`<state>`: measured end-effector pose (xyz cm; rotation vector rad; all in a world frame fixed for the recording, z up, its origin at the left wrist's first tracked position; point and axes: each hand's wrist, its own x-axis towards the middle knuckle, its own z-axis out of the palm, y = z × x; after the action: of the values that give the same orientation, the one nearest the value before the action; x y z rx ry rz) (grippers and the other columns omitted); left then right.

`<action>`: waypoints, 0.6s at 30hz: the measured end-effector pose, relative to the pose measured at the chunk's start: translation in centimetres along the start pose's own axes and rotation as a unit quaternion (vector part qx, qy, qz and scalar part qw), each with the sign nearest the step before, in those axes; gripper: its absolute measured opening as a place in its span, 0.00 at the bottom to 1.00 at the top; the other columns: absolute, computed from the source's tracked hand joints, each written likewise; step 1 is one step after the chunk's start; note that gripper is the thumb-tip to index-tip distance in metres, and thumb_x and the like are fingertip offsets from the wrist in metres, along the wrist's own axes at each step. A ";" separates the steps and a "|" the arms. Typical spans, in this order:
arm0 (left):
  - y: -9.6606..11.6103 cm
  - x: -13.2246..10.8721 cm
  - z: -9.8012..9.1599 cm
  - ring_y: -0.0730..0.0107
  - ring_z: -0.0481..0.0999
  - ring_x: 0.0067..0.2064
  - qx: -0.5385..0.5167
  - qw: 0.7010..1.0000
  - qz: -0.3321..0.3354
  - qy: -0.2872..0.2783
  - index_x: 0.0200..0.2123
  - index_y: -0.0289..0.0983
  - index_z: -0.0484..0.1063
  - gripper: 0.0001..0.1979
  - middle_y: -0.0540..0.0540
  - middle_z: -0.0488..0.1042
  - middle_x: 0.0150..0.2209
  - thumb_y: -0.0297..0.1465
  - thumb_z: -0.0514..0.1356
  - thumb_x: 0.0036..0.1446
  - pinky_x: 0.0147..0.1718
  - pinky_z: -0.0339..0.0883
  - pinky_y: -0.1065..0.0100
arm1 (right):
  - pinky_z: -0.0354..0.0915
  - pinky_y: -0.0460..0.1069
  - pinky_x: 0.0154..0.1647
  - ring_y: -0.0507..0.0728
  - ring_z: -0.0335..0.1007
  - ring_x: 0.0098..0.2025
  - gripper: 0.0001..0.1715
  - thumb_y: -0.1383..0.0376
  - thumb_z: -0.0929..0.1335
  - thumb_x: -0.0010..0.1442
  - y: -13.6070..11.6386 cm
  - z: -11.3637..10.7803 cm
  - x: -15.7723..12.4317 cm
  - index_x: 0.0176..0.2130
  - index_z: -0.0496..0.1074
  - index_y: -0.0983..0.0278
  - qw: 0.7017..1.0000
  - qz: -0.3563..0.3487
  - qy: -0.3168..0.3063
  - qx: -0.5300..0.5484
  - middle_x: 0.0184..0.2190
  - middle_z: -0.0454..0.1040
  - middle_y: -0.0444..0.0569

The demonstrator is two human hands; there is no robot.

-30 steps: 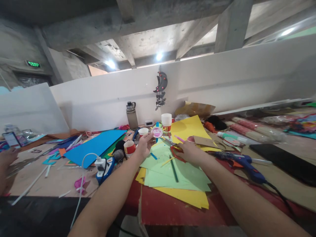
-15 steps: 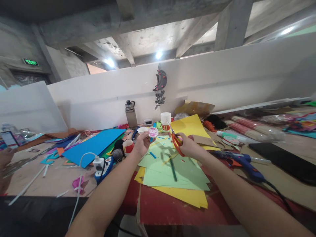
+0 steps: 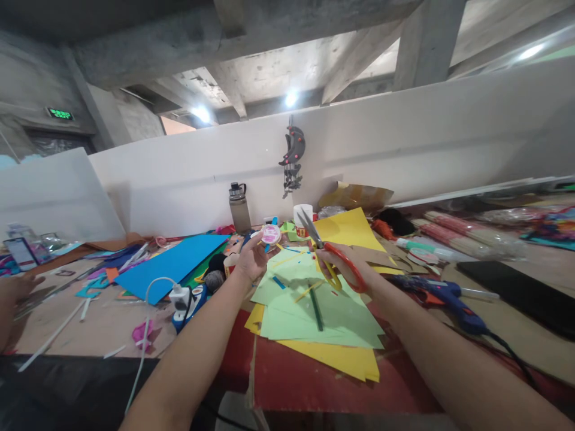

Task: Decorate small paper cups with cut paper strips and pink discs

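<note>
Between the fingers of my left hand (image 3: 252,261) is a small round white piece with pink markings (image 3: 271,233). Its exact kind is unclear. My right hand (image 3: 348,263) grips a pair of scissors (image 3: 333,258) with red and yellow handles, its blades pointing up and away, slightly parted and clear of the round piece. Beneath both hands lie light green paper sheets (image 3: 287,320), with a dark green stick (image 3: 315,308) and paper scraps on them. A red-and-white paper cup (image 3: 230,263) is partly hidden behind my left hand. Another white cup (image 3: 302,216) stands beyond the scissors.
A grey bottle (image 3: 239,209) stands near the white partition. Blue card (image 3: 175,263) and a power strip (image 3: 191,305) are at left, a blue glue gun (image 3: 458,302) and black phone-like slab (image 3: 516,293) at right. Another person's hand (image 3: 20,286) shows at the left edge.
The scissors have come away from the round piece, swung upright and opened a little. My left hand has turned the piece and shifted slightly left.
</note>
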<state>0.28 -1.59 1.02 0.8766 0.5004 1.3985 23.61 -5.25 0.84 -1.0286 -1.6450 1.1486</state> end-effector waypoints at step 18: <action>0.0 0.1 0.2 0.53 0.76 0.49 -0.020 1.000 0.005 0.003 0.48 0.34 0.72 0.18 0.38 0.78 0.44 0.32 0.60 0.53 0.48 0.70 0.54 | 0.61 0.47 0.19 0.50 0.59 0.14 0.24 0.47 0.67 0.54 0.7 0.2 -0.5 0.20 0.64 0.62 0.997 -0.018 -0.058 -0.044 0.12 0.64 0.41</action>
<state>0.40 -1.58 1.17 0.8435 0.4717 1.4158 23.70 -5.56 0.07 -0.9984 -1.8122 1.1385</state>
